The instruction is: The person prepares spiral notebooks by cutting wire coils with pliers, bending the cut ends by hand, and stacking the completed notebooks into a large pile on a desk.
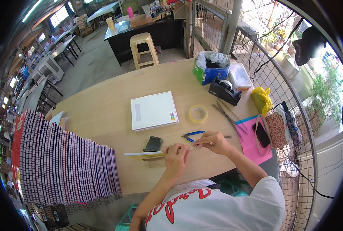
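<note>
My left hand (175, 157) is closed around a narrow item seen edge-on, which looks like a spiral notebook (140, 154) with a white ridged edge and some yellow below. At its right end my right hand (214, 142) pinches with the fingertips; what lies in the pinch is too small to make out. Just beyond the hands lie blue-handled cutting pliers (193, 134), partly hidden by my right hand. A dark grey curved piece (153, 143) rests beyond the held item. Farther off are a white-covered spiral notebook (155, 110) and a roll of clear tape (198, 114).
A tall stack of spiral notebooks (67, 161) fills the left side. On the right are loose wire coils (229, 120), a pink folder (252, 140) under a phone (260, 134), a tape dispenser (224, 91), a box (211, 68), a yellow bag (261, 100) and a mesh fence (290, 84).
</note>
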The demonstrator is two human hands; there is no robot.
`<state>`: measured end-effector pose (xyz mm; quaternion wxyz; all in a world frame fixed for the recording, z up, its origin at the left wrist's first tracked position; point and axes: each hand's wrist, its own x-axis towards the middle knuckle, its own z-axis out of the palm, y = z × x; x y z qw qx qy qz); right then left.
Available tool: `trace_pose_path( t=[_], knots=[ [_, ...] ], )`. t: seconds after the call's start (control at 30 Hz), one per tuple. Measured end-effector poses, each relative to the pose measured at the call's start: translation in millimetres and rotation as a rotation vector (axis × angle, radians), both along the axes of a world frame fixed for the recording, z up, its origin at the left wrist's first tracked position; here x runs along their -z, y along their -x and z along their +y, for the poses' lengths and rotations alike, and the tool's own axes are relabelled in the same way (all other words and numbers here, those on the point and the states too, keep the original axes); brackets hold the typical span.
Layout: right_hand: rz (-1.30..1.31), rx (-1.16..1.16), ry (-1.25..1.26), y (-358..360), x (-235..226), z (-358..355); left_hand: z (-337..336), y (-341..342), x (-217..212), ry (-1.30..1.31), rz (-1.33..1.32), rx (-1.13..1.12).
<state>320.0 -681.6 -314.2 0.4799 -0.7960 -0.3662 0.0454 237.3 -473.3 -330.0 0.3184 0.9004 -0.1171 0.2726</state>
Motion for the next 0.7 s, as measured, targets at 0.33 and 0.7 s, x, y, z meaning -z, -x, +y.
trace_pose_path(
  t=[0.33, 0.7],
  knots=[
    [0.158, -0.065, -0.045, 6, 4, 11, 1, -3, -2, -0.054, -0.008, -0.03],
    [-0.067, -0.107, 0.228, 8, -23, 14, 10, 0, -3, 0.032, 0.043, -0.003]
  ],
)
